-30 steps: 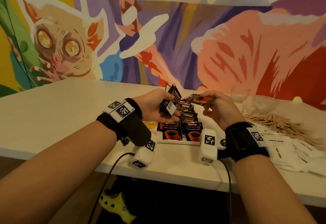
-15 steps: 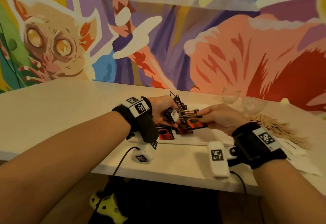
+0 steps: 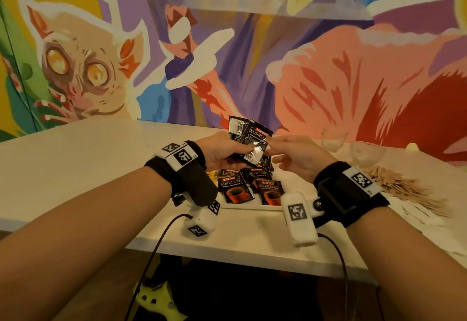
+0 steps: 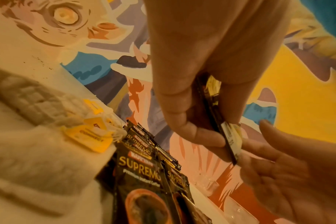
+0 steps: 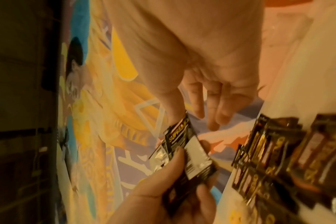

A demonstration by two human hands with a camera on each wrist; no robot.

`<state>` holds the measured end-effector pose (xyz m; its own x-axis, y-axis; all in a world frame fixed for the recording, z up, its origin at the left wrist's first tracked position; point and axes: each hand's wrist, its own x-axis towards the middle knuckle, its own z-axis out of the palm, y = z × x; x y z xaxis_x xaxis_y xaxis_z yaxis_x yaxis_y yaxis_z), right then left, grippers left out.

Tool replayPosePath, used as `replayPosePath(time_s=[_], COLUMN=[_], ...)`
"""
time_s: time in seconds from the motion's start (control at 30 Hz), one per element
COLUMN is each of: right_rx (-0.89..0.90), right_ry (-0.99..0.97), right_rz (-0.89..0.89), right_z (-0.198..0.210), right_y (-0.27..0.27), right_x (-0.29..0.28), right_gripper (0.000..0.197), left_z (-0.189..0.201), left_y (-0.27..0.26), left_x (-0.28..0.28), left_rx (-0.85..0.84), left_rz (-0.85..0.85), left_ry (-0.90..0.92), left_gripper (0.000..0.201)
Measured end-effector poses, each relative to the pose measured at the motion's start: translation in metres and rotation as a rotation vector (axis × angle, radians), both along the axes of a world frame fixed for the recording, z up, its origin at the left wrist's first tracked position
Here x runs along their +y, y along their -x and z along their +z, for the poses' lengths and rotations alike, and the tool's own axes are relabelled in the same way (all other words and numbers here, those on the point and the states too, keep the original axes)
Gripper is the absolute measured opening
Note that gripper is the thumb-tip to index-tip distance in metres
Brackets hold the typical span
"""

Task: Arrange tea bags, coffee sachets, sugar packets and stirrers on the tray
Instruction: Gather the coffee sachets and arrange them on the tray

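Since half a second ago we have lifted the black coffee sachets (image 3: 249, 141) from low over the tray (image 3: 252, 206) to a raised fan, our left hand (image 3: 222, 152) gripping them between thumb and curled fingers, while our right hand (image 3: 294, 157), which then pinched a sachet, now reaches in with loose fingers, its fingertips at the fan's edge and holding nothing. The glossy sachets read SUPREMO in gold, and more sachets (image 3: 252, 185) lie overlapped on the tray on the table (image 3: 75, 164). Only the left wrist view shows the yellow-tagged tea bags (image 4: 90, 133) beside them; only the head view shows the wooden stirrers (image 3: 401, 184) heaped to the right.
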<state>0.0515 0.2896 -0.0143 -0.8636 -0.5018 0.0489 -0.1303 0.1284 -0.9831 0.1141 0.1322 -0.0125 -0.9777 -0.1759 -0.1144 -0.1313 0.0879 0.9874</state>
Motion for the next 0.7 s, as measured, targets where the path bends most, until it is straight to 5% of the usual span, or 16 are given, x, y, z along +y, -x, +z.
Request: replayPosePath(time_s=[0.13,0.27,0.43,0.57,0.7], right_rx=[0.011,-0.136,-0.215,-0.331,-0.032], right_ry=[0.105,0.244,0.154,0.201,0.005], right_rz=[-0.053,0.097,0.094,0.093,0.071], right_z=[0.003,0.003,-0.002,-0.002,-0.004], right_y=[0.003,0.0,-0.002,-0.004,-0.006], right_x=[-0.011,-0.018,-0.028,-0.026,-0.028], right_gripper=[0.021,0.019,0.032,0.035,0.015], left_z=[0.002,0.004,0.002,-0.004,-0.007], left_y=[-0.01,-0.018,-0.026,-0.023,-0.027], left_x=[-0.002,-0.014,-0.01,-0.014,-0.017], left_rx=[0.044,-0.042,-0.01,0.074,-0.016], left_rz=[-0.041,-0.139,-0.01,0.142,0.046], left_ry=[-0.098,-0.36,-0.35,-0.289,-0.057], left_gripper=[0.019,0.054,0.007,0.018,0.011])
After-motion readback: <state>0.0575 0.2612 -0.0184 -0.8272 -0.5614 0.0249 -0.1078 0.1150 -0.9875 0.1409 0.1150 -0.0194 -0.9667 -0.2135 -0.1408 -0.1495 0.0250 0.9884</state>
